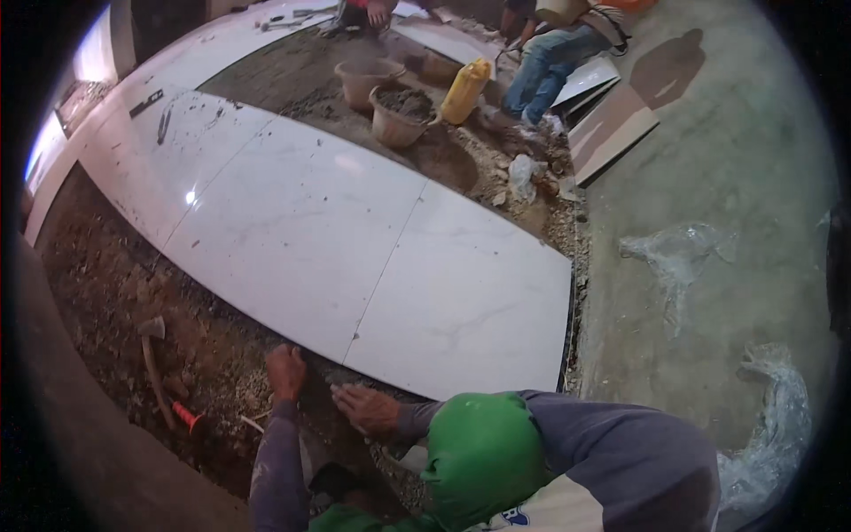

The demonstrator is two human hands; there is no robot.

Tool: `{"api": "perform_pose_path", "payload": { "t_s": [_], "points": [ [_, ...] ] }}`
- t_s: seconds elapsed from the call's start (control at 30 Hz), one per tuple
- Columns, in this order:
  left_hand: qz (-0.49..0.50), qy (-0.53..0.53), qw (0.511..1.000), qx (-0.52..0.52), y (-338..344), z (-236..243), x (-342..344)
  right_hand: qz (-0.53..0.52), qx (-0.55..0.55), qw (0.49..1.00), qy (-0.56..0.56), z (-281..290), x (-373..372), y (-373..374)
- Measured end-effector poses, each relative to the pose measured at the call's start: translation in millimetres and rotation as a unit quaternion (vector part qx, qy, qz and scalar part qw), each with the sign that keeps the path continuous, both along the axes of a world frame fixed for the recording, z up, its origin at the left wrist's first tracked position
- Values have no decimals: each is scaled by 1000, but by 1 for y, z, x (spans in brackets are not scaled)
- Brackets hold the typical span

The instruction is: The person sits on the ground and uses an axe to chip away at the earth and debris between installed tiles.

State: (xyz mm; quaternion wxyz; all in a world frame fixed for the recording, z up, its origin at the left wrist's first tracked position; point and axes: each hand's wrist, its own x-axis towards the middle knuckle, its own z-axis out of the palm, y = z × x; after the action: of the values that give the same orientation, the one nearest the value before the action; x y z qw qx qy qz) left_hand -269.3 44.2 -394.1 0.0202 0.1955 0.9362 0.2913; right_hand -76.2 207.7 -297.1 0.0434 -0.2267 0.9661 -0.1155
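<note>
Neither my left hand nor my right hand is in view. Just below me a co-worker with a green head covering (483, 452) and purple sleeves bends over the white marbled floor tiles (456, 293). That person's left hand (285, 372) is at the near edge of the tiles, and their right hand (366, 408) rests beside it on dark, rough material. In the soil (115, 257) at the left lie a wooden-handled tool (155, 372) with a metal head and an orange-handled tool (188, 417).
Beyond the tiles are two tubs (399, 124), one holding grey mix, a yellow jerrycan (465, 93) and co-workers (545, 71) (372, 11). Leaning boards or tiles (612, 137) and crumpled clear plastic (762, 434) lie on the concrete floor (709, 177) at right. A level (146, 102) lies far left.
</note>
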Motion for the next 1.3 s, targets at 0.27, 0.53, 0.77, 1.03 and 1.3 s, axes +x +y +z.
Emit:
{"api": "perform_pose_path", "payload": {
  "t_s": [0.27, 0.53, 0.77, 1.03, 1.3],
  "points": [
    [101, 56, 990, -78, 4, 32, 22, -19, 15, 996, 81, -4, -6, -12],
    [190, -168, 931, 262, -55, 77, 22, -11, -160, 987, 26, -34, -43, 28],
    [365, -195, 861, 296, -124, 124, 49, 53, -176, 981, -63, 27, -29, 25],
    [472, -65, 877, 54, -248, 118, -43, 130, -75, 988, 45, 56, -168, 42],
    [346, -112, 916, -168, -280, 65, -68, 231, -67, 970, -15, 76, -257, 9]
  ]
}}
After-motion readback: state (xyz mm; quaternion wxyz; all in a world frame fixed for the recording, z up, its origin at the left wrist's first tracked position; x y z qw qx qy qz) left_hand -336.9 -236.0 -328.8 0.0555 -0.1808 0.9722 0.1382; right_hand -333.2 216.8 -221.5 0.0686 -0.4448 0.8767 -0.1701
